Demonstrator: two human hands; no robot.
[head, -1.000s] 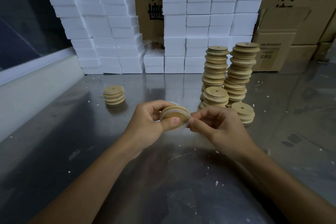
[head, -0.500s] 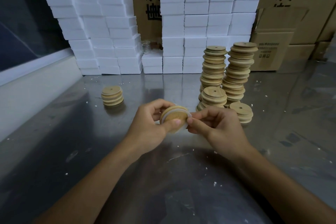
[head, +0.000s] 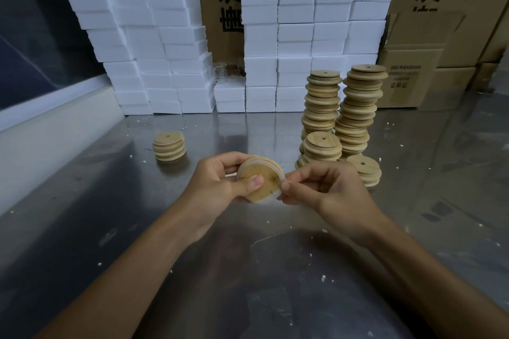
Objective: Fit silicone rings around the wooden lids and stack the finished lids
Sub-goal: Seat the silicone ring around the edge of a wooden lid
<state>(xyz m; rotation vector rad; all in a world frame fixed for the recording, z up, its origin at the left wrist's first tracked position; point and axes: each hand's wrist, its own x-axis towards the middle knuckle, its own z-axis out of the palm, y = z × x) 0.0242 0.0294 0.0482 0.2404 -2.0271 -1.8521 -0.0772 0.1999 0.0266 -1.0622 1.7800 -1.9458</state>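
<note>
A round pale wooden lid [head: 259, 179] is held at frame centre, above the grey steel worktop [head: 82, 201], face tilted toward the camera so the rim can be watched. The left hand [head: 217, 184] is clamped on it, thumb across the face w/ fingers behind, prob. to steady it. A translucent white silicone ring [head: 278, 187] is pinched at the lid's right edge by the right hand [head: 322, 190], thumb & forefinger together on it, apparently to work it into the rim groove; seating looks incomplete at lower right. The short stack of ringed lids [head: 168, 147] sits centre-left, kept apart from the tall stacks of bare wooden lids [head: 341, 110] at centre-right, likely to keep finished & unfinished separate.
</note>
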